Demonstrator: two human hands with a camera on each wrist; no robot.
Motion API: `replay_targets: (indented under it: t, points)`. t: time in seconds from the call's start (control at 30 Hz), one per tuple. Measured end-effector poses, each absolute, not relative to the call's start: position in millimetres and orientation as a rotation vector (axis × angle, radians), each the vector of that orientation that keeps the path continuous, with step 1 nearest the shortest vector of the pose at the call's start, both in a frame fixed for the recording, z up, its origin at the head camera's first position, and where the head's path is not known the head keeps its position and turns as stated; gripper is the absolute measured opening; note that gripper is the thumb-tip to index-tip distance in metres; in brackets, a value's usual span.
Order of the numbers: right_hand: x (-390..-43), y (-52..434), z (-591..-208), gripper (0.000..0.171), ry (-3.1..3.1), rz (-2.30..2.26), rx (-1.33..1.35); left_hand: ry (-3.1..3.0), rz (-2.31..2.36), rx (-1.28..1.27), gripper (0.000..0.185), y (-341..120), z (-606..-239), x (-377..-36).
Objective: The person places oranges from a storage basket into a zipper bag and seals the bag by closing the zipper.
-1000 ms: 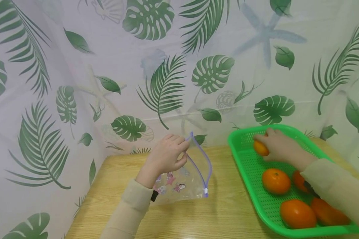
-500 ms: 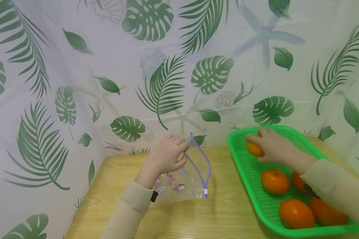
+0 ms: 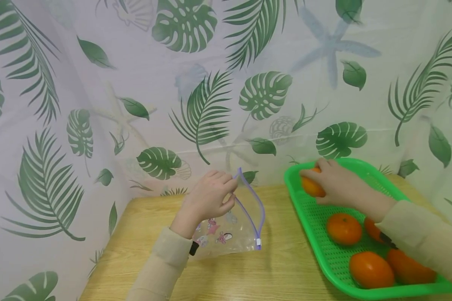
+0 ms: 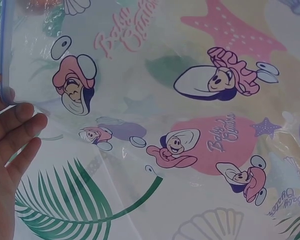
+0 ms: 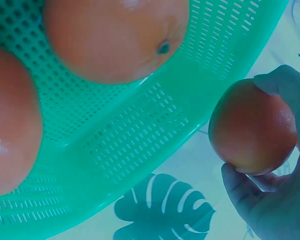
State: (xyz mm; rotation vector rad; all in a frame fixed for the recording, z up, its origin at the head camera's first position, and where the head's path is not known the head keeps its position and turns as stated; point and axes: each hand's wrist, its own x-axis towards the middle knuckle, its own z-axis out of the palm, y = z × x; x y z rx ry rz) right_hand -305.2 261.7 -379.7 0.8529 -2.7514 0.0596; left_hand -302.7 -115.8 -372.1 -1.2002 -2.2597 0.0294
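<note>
From the head view, the right hand point(image 3: 337, 184) curls its fingers round an orange point(image 3: 312, 187) at the far left corner of the green tray point(image 3: 324, 251), which sits along the right edge of the bench point(image 3: 147, 234); the fruit shows just past the fingertips, on the hand's left side, level with the tray's rim. Four more oranges lie in the near part of the tray, the closest of them point(image 3: 344, 228) just behind the wrist. The left hand point(image 3: 207, 200) pinches the raised mouth of a clear zip bag point(image 3: 233, 228) near the middle of the bench, toward its far edge; the bag hangs below and to the right of the hand, its blue-violet zip strip arching upward and its foot resting on the wood. In the left wrist view, the fingertips point(image 4: 20, 125) press together on the blue edge of the bag point(image 4: 190, 125), whose clear film carries pink and purple cartoon figures, stars and script lettering. In the right wrist view, the hand point(image 5: 275, 190) cradles the orange point(image 5: 252, 127) between thumb and fingers, beside the tray's perforated wall point(image 5: 140, 130); its skin is smooth, glossy and evenly coloured.
</note>
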Motion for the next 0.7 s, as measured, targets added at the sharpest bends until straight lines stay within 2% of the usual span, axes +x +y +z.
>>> replay_targets:
  t: [0.7]
  points:
    - [-290.8, 230.2, -365.8, 0.065, -2.639, 0.131, 0.957, -2.225, 0.037, -1.203, 0.011, -115.5, -371.0, -300.7]
